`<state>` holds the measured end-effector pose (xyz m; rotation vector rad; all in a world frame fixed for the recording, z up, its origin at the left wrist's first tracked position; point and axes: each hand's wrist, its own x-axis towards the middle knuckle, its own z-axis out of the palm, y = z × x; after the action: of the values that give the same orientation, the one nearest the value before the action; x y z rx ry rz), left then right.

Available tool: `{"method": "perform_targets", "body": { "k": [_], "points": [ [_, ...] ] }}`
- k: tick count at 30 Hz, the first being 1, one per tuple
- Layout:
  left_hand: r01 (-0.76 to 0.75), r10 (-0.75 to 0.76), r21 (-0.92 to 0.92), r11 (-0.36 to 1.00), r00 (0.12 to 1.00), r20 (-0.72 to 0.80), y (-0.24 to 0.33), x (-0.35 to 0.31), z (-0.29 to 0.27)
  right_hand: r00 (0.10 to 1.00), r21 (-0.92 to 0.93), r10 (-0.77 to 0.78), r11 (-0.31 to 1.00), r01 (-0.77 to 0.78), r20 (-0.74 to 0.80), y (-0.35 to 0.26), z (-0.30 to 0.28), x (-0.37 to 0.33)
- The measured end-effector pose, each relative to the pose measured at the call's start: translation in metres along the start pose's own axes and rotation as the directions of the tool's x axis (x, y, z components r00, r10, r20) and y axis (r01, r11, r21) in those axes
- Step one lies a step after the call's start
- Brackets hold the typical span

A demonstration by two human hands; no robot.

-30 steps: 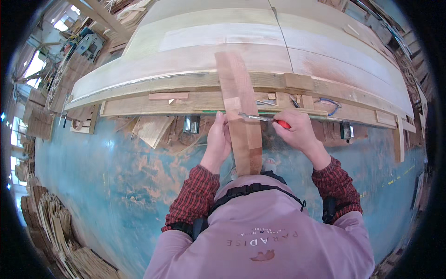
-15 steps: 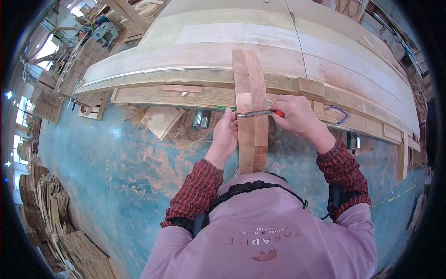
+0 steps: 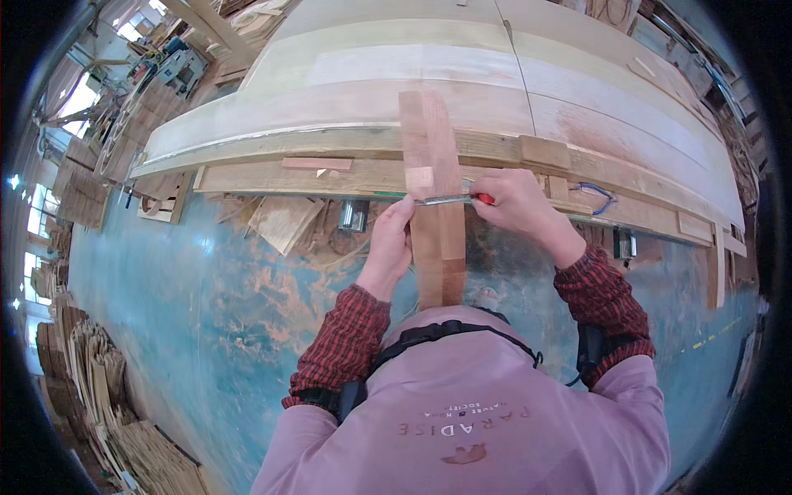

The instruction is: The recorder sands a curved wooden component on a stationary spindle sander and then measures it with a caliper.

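A slim metal file (image 3: pixel 444 200) with a red handle lies crosswise over a long wooden workpiece (image 3: pixel 437 235). The workpiece is made of two strips side by side, runs from the bench edge toward my body and is slightly curved. My right hand (image 3: pixel 525 208) is closed around the red handle, on the right side of the wood. At the left side, my left hand (image 3: pixel 391 241) pinches the file's far end between thumb and fingers. The near end of the workpiece meets my chest, and its far end rests over the bench.
A wide pale panel (image 3: pixel 330 103) lies on the bench beyond a wooden rail (image 3: pixel 487 144). A small wood strip (image 3: pixel 318 163) and a blue cord (image 3: pixel 596 198) are on the lower rail. Stacked boards (image 3: pixel 99 379) stand at the left, above a blue, dusty floor (image 3: pixel 223 272).
The view has shifted slightly, so the bench, the wood and my hands sit a little farther left. Both hands keep their hold on the file, which stays across the wood.
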<state>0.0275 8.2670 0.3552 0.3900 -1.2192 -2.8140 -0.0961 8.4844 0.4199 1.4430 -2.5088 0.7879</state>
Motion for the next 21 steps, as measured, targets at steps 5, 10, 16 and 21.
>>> {"method": "perform_targets", "body": {
  "k": [5, 10, 16, 21],
  "points": [
    [0.009, -0.009, 0.005, 1.000, 1.000, -0.030, -0.002, 0.003, -0.001, 0.999, -0.027, -0.006, 1.000, 0.005, -0.052, 0.001, 0.005, -0.001],
    [0.008, -0.008, 0.004, 1.000, 1.000, -0.012, -0.004, 0.003, -0.006, 0.996, -0.072, -0.022, 0.997, 0.016, -0.086, 0.000, 0.009, -0.003],
    [0.012, -0.011, 0.034, 0.999, 1.000, -0.022, -0.003, 0.002, -0.006, 0.990, -0.099, -0.049, 0.994, 0.037, -0.129, -0.003, 0.009, -0.005],
    [0.005, -0.004, 0.017, 1.000, 1.000, -0.026, -0.006, 0.005, -0.009, 0.982, -0.115, -0.073, 0.992, 0.053, -0.173, -0.004, 0.010, -0.006]
  ]
}}
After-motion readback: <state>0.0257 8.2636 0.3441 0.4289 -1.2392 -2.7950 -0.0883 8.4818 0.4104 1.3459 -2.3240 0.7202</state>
